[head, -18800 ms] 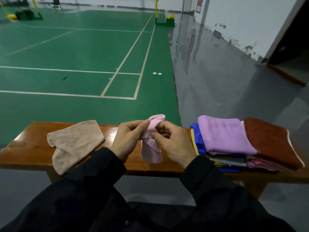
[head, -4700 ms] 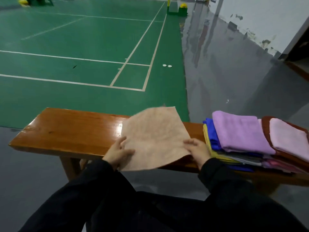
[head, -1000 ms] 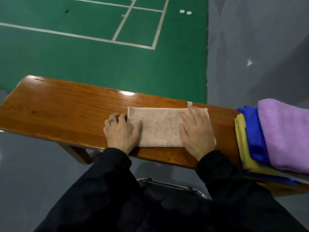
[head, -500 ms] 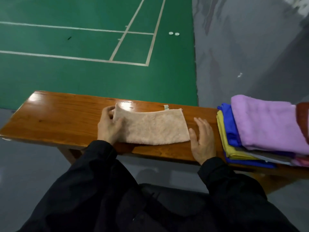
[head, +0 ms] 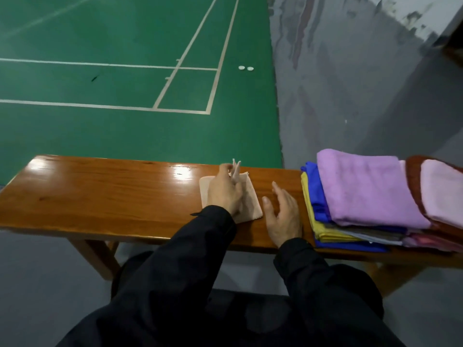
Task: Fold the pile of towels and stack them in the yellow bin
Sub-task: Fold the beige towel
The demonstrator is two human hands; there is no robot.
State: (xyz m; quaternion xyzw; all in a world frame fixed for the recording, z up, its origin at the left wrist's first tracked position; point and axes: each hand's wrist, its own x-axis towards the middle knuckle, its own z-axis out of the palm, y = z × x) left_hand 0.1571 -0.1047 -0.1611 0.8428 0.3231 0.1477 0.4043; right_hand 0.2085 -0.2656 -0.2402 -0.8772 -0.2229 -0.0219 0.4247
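Observation:
A beige towel (head: 249, 201) lies on the wooden bench (head: 100, 191), folded into a small rectangle. My left hand (head: 225, 194) lies over it and pinches its raised edge at the far side. To the right of the towel, my right hand (head: 283, 216) rests flat on the bench with its fingers spread and holds nothing. Further right is the stack of folded towels: a purple one (head: 363, 189) on top, with blue (head: 315, 194), yellow (head: 310, 216) and others beneath. A pink towel (head: 441, 191) lies on a brown one (head: 413, 169) at the frame edge. No yellow bin is in view.
The bench's left half (head: 75, 186) is bare glossy wood. Beyond it is a green court floor (head: 125, 83) with white lines and grey floor (head: 350, 83) to the right. Two small white discs (head: 245, 68) lie on the court. My dark sleeves fill the bottom.
My left hand has carried the beige towel's left end over to the right, halving its length. My right hand still rests flat on the bench.

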